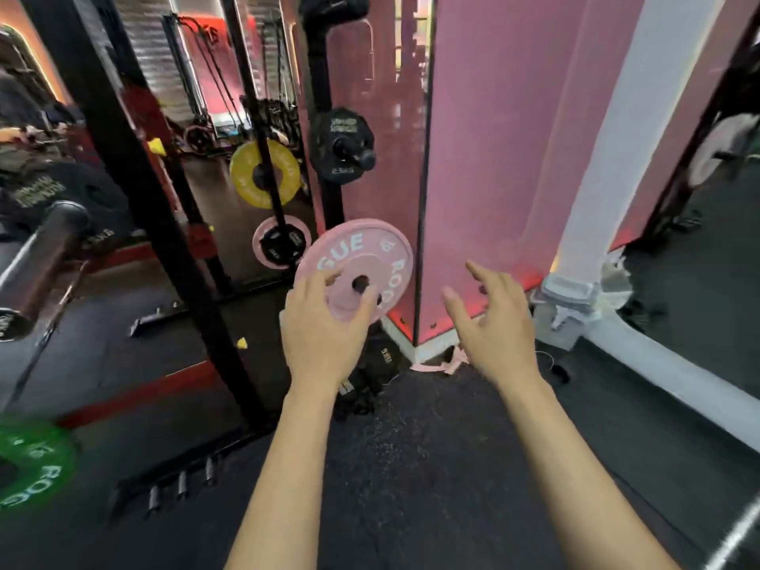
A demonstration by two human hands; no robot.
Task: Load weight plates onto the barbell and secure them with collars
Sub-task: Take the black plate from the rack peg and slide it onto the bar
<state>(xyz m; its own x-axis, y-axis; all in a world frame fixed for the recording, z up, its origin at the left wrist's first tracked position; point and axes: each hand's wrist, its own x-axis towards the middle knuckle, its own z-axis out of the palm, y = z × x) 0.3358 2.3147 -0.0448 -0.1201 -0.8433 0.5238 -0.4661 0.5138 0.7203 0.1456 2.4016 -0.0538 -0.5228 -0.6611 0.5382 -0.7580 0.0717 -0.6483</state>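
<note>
Holding a pink plate (362,265) with the left hand (325,322), thumb and fingers curled over its lower face and rim; grip is on the plate near the centre hole. Plate is upright, tilted a bit, white lettering facing the camera, in front of the black rack upright (325,129) and just left of the pink wall corner (423,199). Right hand (493,322) is apart from the plate, to its right, fingers spread and relaxed, holding nothing. Barbell sleeve (41,261) sticks in from the left edge, well apart from the pink plate, with a black plate (61,199) behind it. On the rack pegs: a small black plate (341,146) above, a yellow plate (263,174) and a pink plate with a black one over it (279,242) further back. Green plate (33,462) at the lower left, blurred. Black plates (370,376) lie on the dark rubber floor (452,446) below the left hand. Pink item on the floor by the wall corner (444,366), cannot tell what it is.
</note>
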